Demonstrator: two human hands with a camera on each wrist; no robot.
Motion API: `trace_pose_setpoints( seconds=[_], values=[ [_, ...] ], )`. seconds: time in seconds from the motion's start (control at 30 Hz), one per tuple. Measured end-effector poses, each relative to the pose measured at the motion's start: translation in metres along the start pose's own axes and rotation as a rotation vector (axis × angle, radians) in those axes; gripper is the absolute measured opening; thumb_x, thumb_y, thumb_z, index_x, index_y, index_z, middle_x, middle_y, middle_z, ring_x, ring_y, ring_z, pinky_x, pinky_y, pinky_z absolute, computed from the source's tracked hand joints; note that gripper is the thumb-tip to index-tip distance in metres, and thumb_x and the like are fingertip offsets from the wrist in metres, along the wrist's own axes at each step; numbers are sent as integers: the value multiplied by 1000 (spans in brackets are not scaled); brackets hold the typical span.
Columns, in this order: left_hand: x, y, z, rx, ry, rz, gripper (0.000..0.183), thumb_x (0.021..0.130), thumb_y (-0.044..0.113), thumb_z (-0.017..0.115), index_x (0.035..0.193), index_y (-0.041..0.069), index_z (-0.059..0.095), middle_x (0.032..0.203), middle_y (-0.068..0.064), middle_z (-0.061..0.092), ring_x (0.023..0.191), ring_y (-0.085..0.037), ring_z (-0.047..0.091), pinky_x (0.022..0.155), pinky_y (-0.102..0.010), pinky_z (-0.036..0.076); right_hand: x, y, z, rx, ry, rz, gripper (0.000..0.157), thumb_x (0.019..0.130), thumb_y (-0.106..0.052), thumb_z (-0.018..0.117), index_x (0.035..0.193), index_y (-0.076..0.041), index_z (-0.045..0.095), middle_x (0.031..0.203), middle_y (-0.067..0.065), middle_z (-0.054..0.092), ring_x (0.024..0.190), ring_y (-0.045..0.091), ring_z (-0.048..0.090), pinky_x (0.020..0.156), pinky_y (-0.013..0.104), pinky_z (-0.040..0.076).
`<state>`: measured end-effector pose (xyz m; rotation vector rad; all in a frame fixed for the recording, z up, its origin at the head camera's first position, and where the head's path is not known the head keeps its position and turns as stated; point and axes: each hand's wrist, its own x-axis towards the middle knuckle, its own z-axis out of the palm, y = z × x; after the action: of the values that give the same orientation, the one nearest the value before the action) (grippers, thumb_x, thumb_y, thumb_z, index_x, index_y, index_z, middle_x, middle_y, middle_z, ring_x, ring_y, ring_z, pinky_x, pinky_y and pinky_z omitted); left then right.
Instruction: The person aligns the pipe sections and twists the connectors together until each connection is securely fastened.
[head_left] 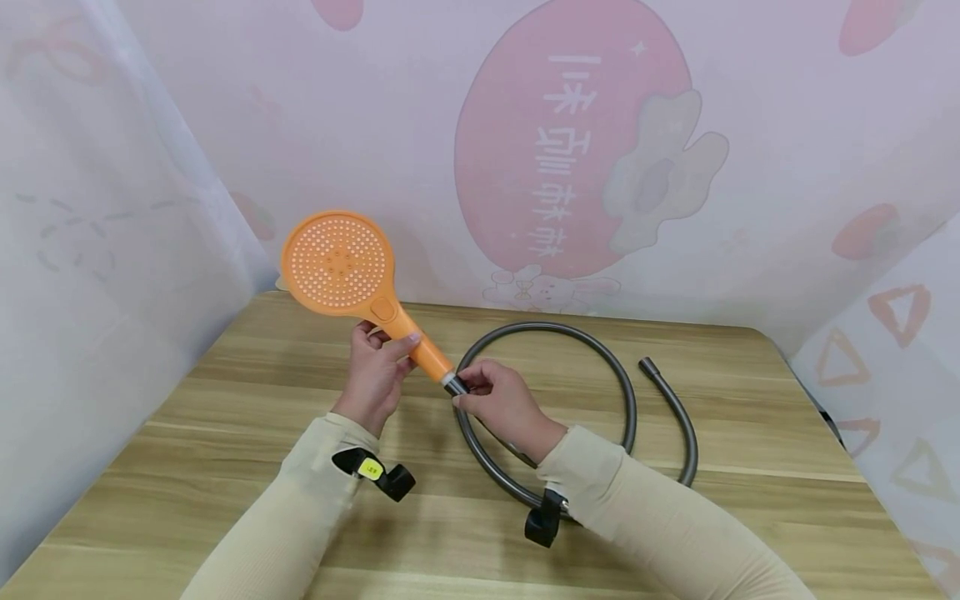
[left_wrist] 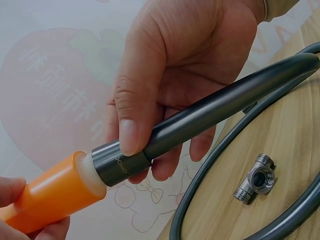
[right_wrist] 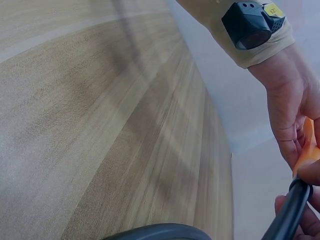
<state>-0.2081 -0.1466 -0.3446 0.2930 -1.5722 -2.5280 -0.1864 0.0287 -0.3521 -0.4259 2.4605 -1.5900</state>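
Observation:
An orange shower head (head_left: 339, 263) with a round, dotted face is held up above the table. My left hand (head_left: 375, 373) grips its handle, thumb across the front. Against the handle's lower end sits the dark grey collar (left_wrist: 122, 162) of a shower hose (head_left: 630, 400); a whitish ring shows between them. My right hand (head_left: 504, 407) pinches that collar between thumb and fingers, seen close up in the left wrist view. From there the hose loops over the table, and its other end (head_left: 649, 367) lies loose at the right.
A silver threaded tee fitting (left_wrist: 255, 179) lies on the wooden table (head_left: 750, 400) inside the hose loop, seen in the left wrist view. Printed cloth (head_left: 375, 133) hangs behind the table and at both sides.

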Motion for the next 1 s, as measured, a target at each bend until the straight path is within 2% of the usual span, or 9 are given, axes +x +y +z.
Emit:
trace_pose_setpoints(
  seconds=[0.47,1.0],
  values=[
    [1,0,2,-1,1,-6,66,90,-10,56,139,13,18,112,-3,36,104,-21,50,80,-29,51,0,0,0,-14,-1,-10,19,88,-7,68,106,-4,66,100,5,66,88,16,60,76,29,51],
    [1,0,2,-4,11,-15,64,90,-9,56,137,13,18,111,-3,36,101,-19,50,78,-27,50,-1,3,1,-31,-32,-15,26,91,-11,63,116,-3,65,103,6,67,91,18,60,77,30,49]
  ],
)
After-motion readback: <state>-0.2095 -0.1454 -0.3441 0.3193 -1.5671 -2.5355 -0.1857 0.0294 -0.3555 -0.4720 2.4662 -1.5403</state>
